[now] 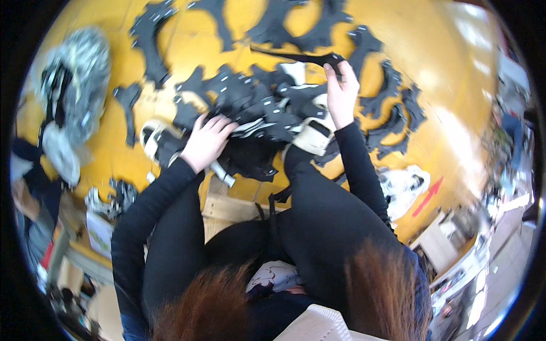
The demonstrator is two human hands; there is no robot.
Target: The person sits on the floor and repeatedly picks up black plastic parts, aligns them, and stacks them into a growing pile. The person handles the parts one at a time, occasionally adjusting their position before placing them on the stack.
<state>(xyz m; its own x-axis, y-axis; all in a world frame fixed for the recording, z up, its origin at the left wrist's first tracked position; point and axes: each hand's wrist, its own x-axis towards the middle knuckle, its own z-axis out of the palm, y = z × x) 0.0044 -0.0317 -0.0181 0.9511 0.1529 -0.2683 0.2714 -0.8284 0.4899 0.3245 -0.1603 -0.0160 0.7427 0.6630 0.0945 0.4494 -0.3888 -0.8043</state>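
Observation:
On the yellow floor between my feet lies a pile of black, curved flat pieces (227, 91) with small white marks. My left hand (206, 141) rests at the pile's near left side, fingers stretched out over the dark pieces. My right hand (343, 95), over the far right of the pile, pinches one end of a black curved piece (318, 59), seen nearly edge-on and reaching out to the left. Some white strips (250, 128) show among the black pieces beside my left hand. The picture is slightly blurred, so the material is unclear.
Separate black curved pieces (149, 45) lie in an arc around the pile. Clear plastic bags (85, 85) are at the left, a white plastic bag (401, 187) at the right. Beige and black shoes (313, 136) flank the pile. Another person's arm (34, 221) shows at the left rim.

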